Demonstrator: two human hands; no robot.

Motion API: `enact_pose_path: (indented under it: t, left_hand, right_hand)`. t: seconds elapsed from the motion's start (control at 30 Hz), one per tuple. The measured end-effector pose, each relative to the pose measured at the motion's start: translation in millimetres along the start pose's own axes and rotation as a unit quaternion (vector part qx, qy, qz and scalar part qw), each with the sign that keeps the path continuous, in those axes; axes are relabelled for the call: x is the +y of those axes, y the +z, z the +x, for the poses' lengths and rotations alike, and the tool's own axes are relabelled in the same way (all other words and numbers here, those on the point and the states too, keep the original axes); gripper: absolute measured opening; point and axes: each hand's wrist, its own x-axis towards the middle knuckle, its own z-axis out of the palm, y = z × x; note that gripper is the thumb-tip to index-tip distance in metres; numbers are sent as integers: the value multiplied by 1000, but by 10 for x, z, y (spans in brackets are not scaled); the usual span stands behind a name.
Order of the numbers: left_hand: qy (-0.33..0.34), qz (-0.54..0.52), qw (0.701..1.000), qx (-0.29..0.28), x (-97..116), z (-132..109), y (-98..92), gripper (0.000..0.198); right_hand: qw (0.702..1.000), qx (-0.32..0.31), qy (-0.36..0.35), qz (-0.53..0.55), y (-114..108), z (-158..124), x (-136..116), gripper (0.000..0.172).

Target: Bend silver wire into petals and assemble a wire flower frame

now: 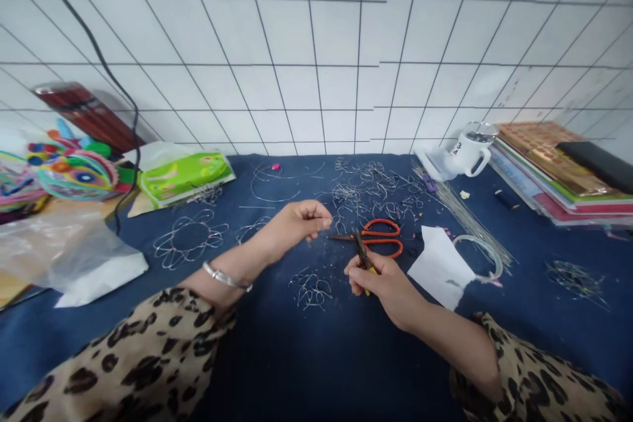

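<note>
My right hand (378,280) is wrapped round a pair of pliers (362,252) with dark jaws and yellow handles, jaws pointing up and away from me. In a pinch, my left hand (306,219) hovers over the blue cloth; whatever is between its fingertips is too fine to make out. Orange-handled scissors (380,229) lie just beyond the pliers. Nearer me is a small heap of bent wire pieces (310,289). A flower-shaped wire ring (190,239) lies left of my left forearm, and another wire shape (252,229) is partly hidden behind that arm.
Tangled wire loops (366,188) spread toward the tiled wall. On the right are a bundle of straight wires (462,217), white paper (440,264), a wire coil (482,254), a white mug (472,150) and stacked books (558,191). A green tissue pack (185,178) and plastic bag (64,244) lie left.
</note>
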Motion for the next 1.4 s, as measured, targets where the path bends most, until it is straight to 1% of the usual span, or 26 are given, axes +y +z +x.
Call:
enact_pose_path:
  t: [0.03,0.07,0.17,0.23,0.33,0.4,0.47,0.57,0.63,0.73,0.83,0.9,1.0,1.2,1.4]
  left_hand:
    - [-5,56,998,-11,-21,162,-121,12]
    - [-12,110,994,-5,-52,339,-238,11]
    - [-29,160,987,21,-189,897,-523,8]
    - [-39,191,980,31,-283,1239,-640,8]
    - [-48,239,969,36,-393,1646,-709,10]
    - [-55,273,960,24,-445,1839,-707,12]
    - [-56,304,951,4,-484,1977,-690,21]
    - [-33,344,938,-11,-509,2102,-672,30]
    - [0,366,931,-4,-502,2145,-668,25]
    - [50,388,920,6,-478,2171,-642,13]
    - [77,403,912,-8,-459,2180,-569,9]
    - [88,410,908,-22,-445,2185,-505,10]
    - [101,416,902,-56,-407,2191,-414,13]
    - [129,427,880,-165,-318,2194,-278,13]
    - [143,447,856,-216,-308,2229,-193,8]
  right_hand:
    - [1000,-7,1,-4,-6,1,-6,18]
    - [1000,-12,3,-7,-12,2,-10,18]
    - [1000,-14,19,-12,-31,10,-14,18]
    - [999,-13,29,-18,-45,17,-12,18]
    - [999,-22,25,-31,-65,29,-6,17]
    - [999,-25,25,-36,-76,35,-4,18]
    - [998,-29,28,-39,-84,39,-1,19]
    - [998,-36,29,-45,-89,42,5,19]
    - [998,-38,26,-47,-87,43,5,19]
    - [997,-35,30,-55,-78,47,-16,19]
    - [996,-29,45,-72,-66,54,-54,20]
    - [995,-28,49,-78,-63,57,-70,21]
    - [996,-32,45,-76,-69,55,-71,23]
    - [996,-46,45,-64,-83,36,-48,22]
    - [996,-42,46,-64,-76,42,-46,23]
